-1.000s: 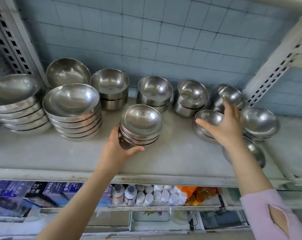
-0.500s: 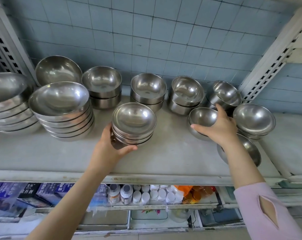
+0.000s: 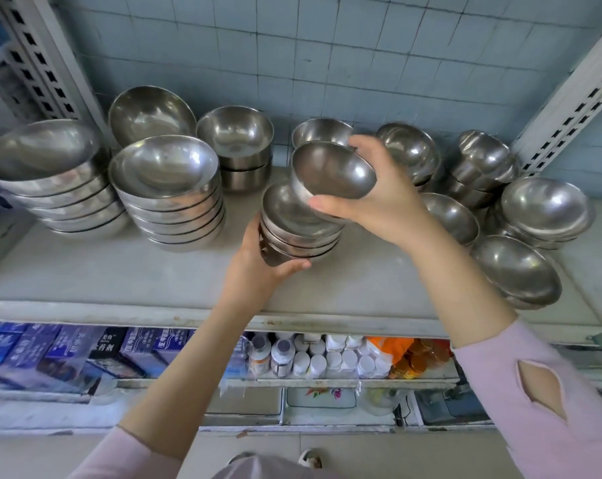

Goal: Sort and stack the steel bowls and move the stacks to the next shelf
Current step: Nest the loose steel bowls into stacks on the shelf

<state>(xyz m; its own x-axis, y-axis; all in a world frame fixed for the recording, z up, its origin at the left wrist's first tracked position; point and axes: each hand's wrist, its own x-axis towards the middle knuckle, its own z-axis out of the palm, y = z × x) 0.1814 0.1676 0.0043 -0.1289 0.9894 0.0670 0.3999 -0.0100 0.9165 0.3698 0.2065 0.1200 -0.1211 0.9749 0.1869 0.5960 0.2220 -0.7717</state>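
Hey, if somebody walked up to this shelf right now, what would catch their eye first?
The right hand holds a small steel bowl tilted over the short stack that the left hand grips on the shelf. Left of them stands a tall stack of wide bowls. Underneath, white-capped bottles crowd together.

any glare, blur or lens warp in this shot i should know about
Head view: wide-angle warp leans the shelf uprights outward and stretches the far-left bowl stack; glare spots sit on the bowl gripped by the right hand; the lower-shelf boxes look smeared; the left hand holding the middle stack is fairly sharp.
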